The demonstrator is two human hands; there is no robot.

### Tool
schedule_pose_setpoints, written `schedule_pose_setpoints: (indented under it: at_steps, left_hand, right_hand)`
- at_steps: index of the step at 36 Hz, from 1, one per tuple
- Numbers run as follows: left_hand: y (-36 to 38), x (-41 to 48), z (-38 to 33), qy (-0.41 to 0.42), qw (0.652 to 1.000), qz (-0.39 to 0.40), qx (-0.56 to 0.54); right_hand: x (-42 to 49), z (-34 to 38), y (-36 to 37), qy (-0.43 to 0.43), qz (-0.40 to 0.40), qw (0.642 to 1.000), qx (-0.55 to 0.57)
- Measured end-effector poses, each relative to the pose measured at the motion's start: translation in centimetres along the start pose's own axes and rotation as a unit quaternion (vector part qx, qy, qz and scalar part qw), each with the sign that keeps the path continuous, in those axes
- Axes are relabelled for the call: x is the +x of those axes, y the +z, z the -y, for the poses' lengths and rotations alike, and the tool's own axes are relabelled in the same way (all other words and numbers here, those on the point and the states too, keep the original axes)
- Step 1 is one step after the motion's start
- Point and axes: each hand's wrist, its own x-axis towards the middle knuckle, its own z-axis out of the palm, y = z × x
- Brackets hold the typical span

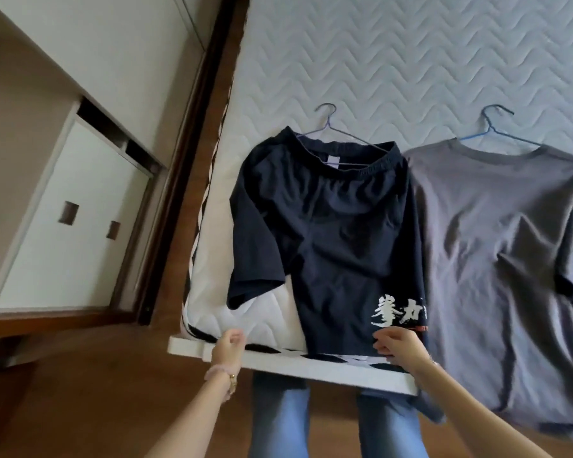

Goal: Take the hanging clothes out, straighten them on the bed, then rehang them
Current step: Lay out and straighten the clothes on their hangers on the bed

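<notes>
A dark navy T-shirt (331, 233) with white printed characters near its hem lies flat on the quilted mattress (411, 61), still on a thin wire hanger (328, 127). To its right lies a grey T-shirt (503, 259) on a blue hanger (492, 127), its hem draped over the bed's edge. My right hand (399, 347) rests on the navy shirt's hem by the print, fingers curled; whether it pinches the cloth is unclear. My left hand (229, 342) hovers at the mattress corner, left of the shirt, fingers loosely curled and holding nothing.
A white bed edge (278, 361) runs below the mattress. Brown wooden floor (113, 391) lies in front. A white wardrobe with sliding doors (73, 209) stands to the left. My jeans-clad legs (278, 418) are under the bed edge.
</notes>
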Motion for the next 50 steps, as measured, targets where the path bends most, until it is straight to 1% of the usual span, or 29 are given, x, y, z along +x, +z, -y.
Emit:
schedule_pose_setpoints:
  at_steps: [3,6,9,11,15,17,23,25,27,30,32,34,37,39,44,46,50]
  left_hand:
    - [-1.5,3.0,-2.1,0.015,1.000,0.001,-0.020]
    - [-3.0,6.3,-4.6,0.038,0.999,0.000,-0.035]
    - [-4.0,9.7,-6.5,0.052,0.998,-0.002,-0.030]
    - [-4.2,11.6,-7.4,0.064,0.998,0.013,-0.022]
    - [-3.8,14.4,-8.5,0.039,0.996,0.055,-0.057]
    - [-3.4,15.6,-8.6,0.038,0.995,0.061,-0.068]
    - [-4.4,17.5,-8.5,0.086,0.988,0.060,-0.117]
    - [-6.0,18.4,-7.9,0.088,0.987,0.042,-0.127]
    - [-8.0,19.9,-6.8,0.069,0.989,-0.003,-0.130]
    - [-11.4,21.7,-5.3,0.047,0.987,-0.081,-0.134]
    - [-13.3,22.5,-4.7,0.049,0.986,-0.108,-0.121]
    - [-14.7,22.9,-4.7,0.066,0.986,-0.117,-0.103]
    - [-15.8,23.5,-5.0,0.087,0.984,-0.120,-0.098]
    - [-16.1,23.7,-5.3,0.092,0.985,-0.114,-0.093]
    - [-16.4,23.6,-5.3,0.090,0.986,-0.116,-0.080]
    - [-16.3,23.5,-5.1,0.094,0.986,-0.118,-0.075]
    - [-16.9,23.3,-4.6,0.101,0.984,-0.137,-0.053]
  right_hand:
    - [0.9,1.3,3.1,0.009,-0.020,1.000,0.006]
    - [2.0,2.7,6.6,0.019,-0.021,1.000,-0.001]
    - [3.1,4.6,10.0,0.011,-0.015,1.000,-0.010]
    - [3.6,5.8,11.9,0.003,-0.017,1.000,-0.001]
    - [4.4,7.5,14.5,0.004,-0.017,0.999,0.031]
    - [4.6,8.2,15.4,0.013,-0.008,0.998,0.057]
    - [5.2,9.4,17.6,0.056,-0.007,0.991,0.125]
    - [5.6,9.7,18.4,0.078,0.002,0.982,0.173]
    - [5.8,10.2,19.1,0.088,0.000,0.973,0.211]
    - [6.1,11.1,20.2,0.076,-0.016,0.969,0.233]
    - [6.4,11.9,21.1,0.061,-0.015,0.969,0.238]
    - [6.6,12.8,22.1,0.065,-0.001,0.964,0.257]
    - [7.2,13.8,23.3,0.094,0.009,0.941,0.324]
    - [7.4,14.4,24.2,0.108,0.031,0.932,0.343]
    - [7.0,14.5,26.8,0.127,0.091,0.936,0.315]
    - [6.7,13.8,27.0,0.127,0.092,0.935,0.319]
    - [5.5,11.4,26.4,0.133,0.062,0.928,0.341]
